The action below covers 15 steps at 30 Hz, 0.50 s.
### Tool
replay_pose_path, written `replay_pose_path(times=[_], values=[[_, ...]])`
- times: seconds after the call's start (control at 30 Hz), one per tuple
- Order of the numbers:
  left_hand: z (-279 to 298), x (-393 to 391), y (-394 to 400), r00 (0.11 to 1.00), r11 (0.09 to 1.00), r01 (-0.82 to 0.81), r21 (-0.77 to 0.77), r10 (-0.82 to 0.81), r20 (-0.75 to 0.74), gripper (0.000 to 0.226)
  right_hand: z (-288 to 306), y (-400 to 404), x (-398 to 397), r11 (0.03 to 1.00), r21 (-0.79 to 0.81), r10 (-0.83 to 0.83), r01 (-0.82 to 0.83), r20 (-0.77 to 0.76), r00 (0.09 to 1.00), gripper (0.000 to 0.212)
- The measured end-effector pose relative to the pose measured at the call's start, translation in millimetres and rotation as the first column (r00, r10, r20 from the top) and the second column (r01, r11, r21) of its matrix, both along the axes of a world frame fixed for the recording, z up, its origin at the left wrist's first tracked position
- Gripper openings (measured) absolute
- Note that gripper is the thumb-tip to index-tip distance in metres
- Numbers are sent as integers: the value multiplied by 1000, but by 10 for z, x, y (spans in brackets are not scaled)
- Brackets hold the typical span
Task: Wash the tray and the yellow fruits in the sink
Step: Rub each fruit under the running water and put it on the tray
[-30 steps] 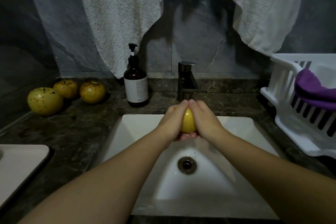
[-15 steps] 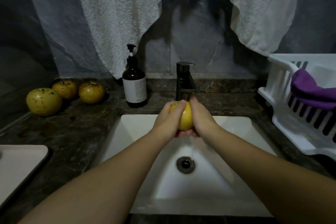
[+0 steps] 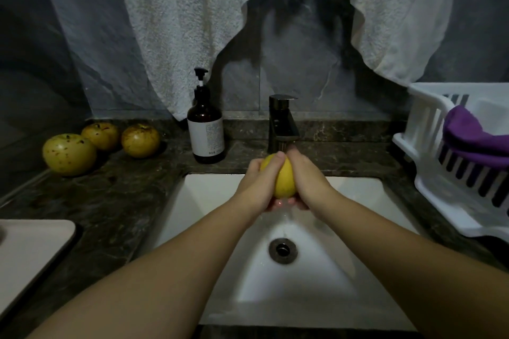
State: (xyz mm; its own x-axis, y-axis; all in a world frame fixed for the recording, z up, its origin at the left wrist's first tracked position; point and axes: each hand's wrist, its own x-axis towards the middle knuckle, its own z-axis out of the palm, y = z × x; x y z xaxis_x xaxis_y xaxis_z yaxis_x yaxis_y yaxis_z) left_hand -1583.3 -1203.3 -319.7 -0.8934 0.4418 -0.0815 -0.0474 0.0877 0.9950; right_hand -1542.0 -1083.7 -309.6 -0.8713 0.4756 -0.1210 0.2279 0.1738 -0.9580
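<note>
since a moment ago the yellow fruit (image 3: 283, 179) has turned between the left hand (image 3: 257, 187) and right hand (image 3: 309, 183), both cupped round it under the tap (image 3: 282, 124) over the sink (image 3: 209, 201); rinsing probably continues; the tray (image 3: 33, 250) waits near left.
</note>
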Motion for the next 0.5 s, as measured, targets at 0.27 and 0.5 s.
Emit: replay_pose_path(times=[0.27,0.5], values=[[9,-39,-12,998,1000,12,11,-13,61,59,-25,-5,1,962,270,48,-28,-69,996,50],[-28,-15,26,982,991,29,132,-53,180,54,-25,-5,-44,965,263,8,15,-87,996,48]])
